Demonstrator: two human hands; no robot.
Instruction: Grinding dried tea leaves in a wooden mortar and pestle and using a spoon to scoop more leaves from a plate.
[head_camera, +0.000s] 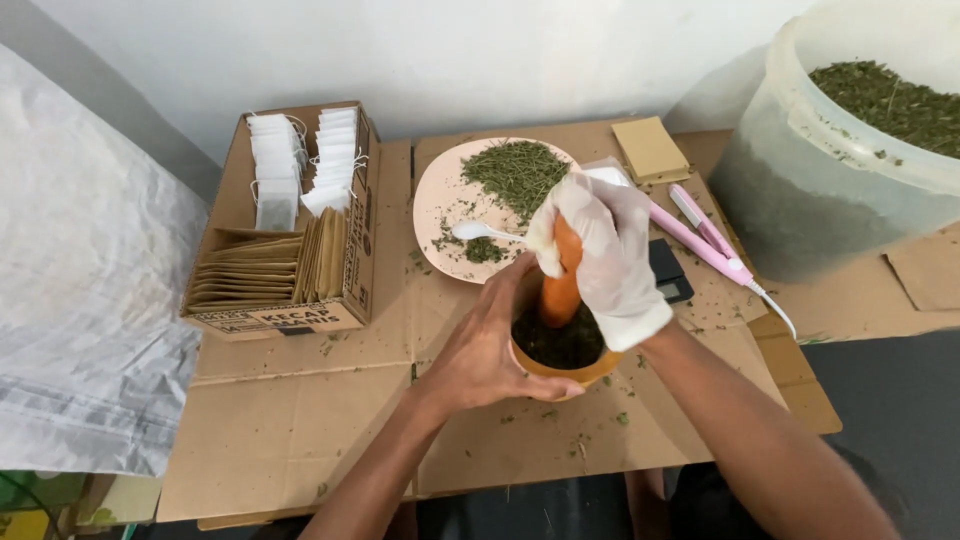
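Observation:
My right hand (608, 258), in a white glove, grips an orange wooden pestle (561, 288) that stands in a small orange mortar (570, 368) filled with dark green crushed herb. My bare left hand (490, 345) wraps around the left side of the mortar and steadies it on the cardboard. Behind the mortar lies a pink plate (440, 195) with a heap of dried green herb (515, 175) and a white plastic spoon (480, 232).
A cardboard box (345, 270) at the left holds white tea bags and brown envelopes. A big translucent bucket (800, 170) of dried herb stands at the right. A pink sealing tool (700, 235), a small black scale (668, 270) and a tan pad (650, 148) lie between. Plastic sheeting (90, 280) lies far left.

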